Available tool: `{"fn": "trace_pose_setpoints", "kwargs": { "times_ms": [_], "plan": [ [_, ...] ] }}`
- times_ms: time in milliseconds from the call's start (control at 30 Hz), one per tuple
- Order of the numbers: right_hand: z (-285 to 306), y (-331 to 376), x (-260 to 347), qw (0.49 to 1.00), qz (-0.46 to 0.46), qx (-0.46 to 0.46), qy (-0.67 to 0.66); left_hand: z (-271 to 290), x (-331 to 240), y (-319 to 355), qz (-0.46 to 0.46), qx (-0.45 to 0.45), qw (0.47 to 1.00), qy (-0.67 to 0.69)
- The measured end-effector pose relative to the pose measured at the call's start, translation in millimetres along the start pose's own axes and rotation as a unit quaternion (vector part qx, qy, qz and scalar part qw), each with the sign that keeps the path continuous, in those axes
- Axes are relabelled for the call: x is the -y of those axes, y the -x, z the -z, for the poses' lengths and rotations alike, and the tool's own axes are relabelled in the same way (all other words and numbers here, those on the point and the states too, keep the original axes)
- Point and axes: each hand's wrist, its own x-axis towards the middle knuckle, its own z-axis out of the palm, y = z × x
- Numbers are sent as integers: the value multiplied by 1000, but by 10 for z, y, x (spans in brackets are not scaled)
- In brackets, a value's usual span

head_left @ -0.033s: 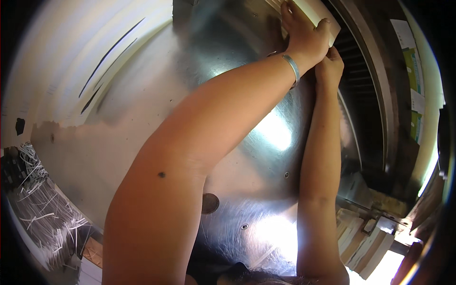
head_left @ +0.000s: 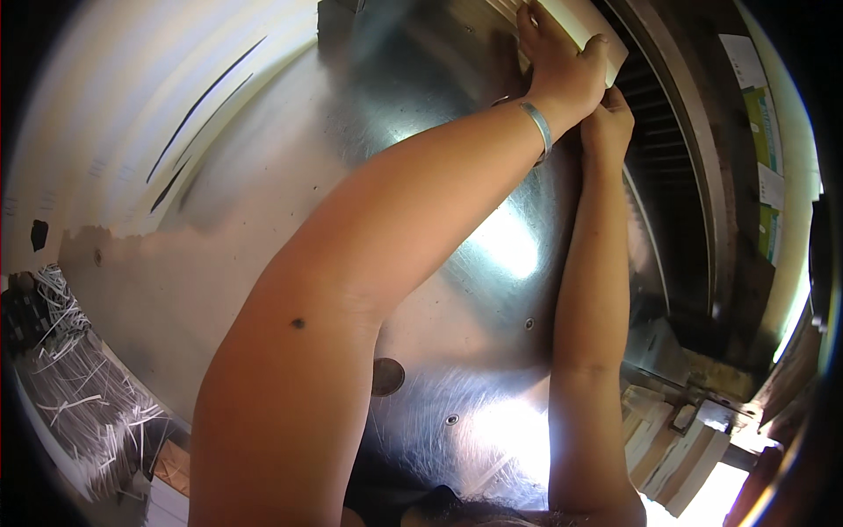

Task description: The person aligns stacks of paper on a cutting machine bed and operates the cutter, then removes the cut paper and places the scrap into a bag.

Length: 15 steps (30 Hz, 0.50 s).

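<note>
My left hand (head_left: 562, 66) lies flat over a pale stack of paper sheets (head_left: 584, 26) at the far right of the shiny metal tabletop (head_left: 351, 176), grip pressed down on its top with the thumb hooked over the right edge. My right hand (head_left: 608, 123) sits just nearer, touching the stack's near edge; I cannot tell how its grip stands. A silver bangle (head_left: 537, 127) rings my left wrist. Paper shreds (head_left: 79, 395) lie near left.

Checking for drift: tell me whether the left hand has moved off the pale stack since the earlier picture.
No. The left hand lies on the pale stack as before, same spot against the shiny metal table.
</note>
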Motion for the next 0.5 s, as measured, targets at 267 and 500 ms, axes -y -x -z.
{"fn": "trace_pose_setpoints", "kwargs": {
  "times_ms": [267,500],
  "plan": [
    [20,103,159,997,-16,-20,77,150,-228,34,47,80,986,141],
    [11,157,223,998,-20,-5,51,237,-268,19,47,87,986,130]
  ]
}}
